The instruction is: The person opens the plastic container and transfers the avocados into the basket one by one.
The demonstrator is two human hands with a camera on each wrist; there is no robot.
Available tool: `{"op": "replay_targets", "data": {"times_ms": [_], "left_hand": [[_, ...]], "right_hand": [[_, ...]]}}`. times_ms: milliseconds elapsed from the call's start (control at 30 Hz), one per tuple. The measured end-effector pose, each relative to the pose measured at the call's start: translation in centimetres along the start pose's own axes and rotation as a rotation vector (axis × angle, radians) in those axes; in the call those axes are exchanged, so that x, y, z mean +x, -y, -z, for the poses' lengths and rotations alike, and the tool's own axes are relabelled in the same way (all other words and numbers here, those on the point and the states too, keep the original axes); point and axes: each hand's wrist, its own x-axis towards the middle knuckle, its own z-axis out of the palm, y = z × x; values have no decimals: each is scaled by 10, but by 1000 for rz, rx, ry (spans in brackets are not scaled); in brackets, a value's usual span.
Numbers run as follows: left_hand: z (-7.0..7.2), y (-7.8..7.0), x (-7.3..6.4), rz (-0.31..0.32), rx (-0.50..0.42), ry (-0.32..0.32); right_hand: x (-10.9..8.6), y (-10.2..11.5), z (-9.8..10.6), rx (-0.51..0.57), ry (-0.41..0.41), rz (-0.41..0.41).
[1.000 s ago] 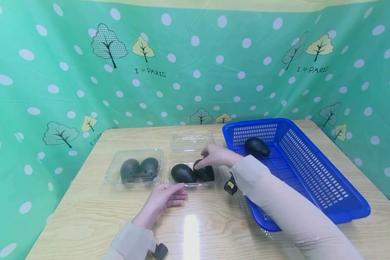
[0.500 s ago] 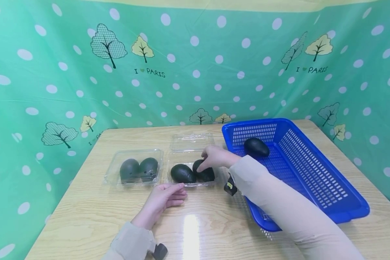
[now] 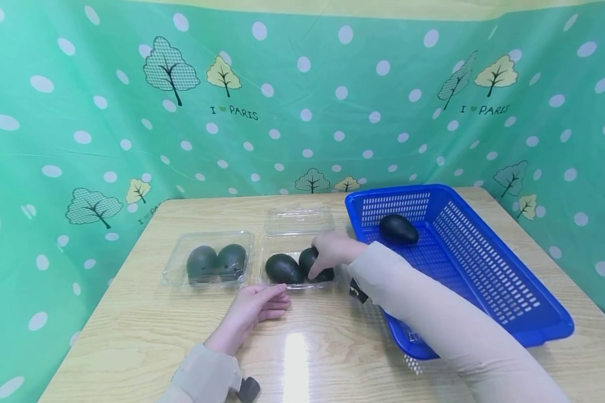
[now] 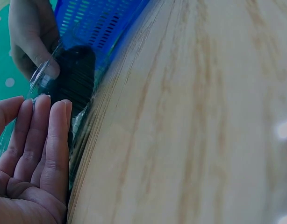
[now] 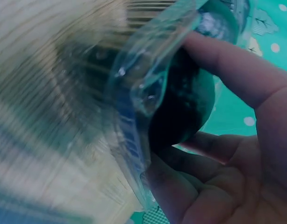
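Observation:
An opened clear plastic clamshell box (image 3: 277,243) holds two dark avocados side by side. My right hand (image 3: 333,251) reaches down over the right avocado (image 3: 307,258); its thumb and fingers lie around the fruit, as the right wrist view also shows. The left avocado (image 3: 284,268) rests untouched in the same box. At the front edge my left hand (image 3: 252,310) pinches the box's rim between thumb and fingertip, its other fingers loosely extended. In the left wrist view, the left hand (image 4: 36,158) is close to that rim, with the right hand (image 4: 33,37) beyond.
To the left stands a closed clear clamshell box (image 3: 181,252) with two avocados inside. A blue plastic basket (image 3: 489,268) lies at the right, one avocado (image 3: 398,229) near its far end. Behind the wooden table (image 3: 131,336) hangs a green dotted cloth (image 3: 302,140).
My right hand has lowered and turned over the right avocado, its thumb sliding down along the fruit's near side. The left hand has stayed at the box's front rim.

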Motion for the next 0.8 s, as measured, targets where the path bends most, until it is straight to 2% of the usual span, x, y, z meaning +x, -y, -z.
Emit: {"op": "replay_targets", "data": {"times_ms": [267,800], "left_hand": [[-1,0,0,9,0,-8],[0,-1,-2,3,-3,-3]], "right_hand": [[-2,5,-4,-14,15,-2],[-6,4,1,90,-13,-27]]}}
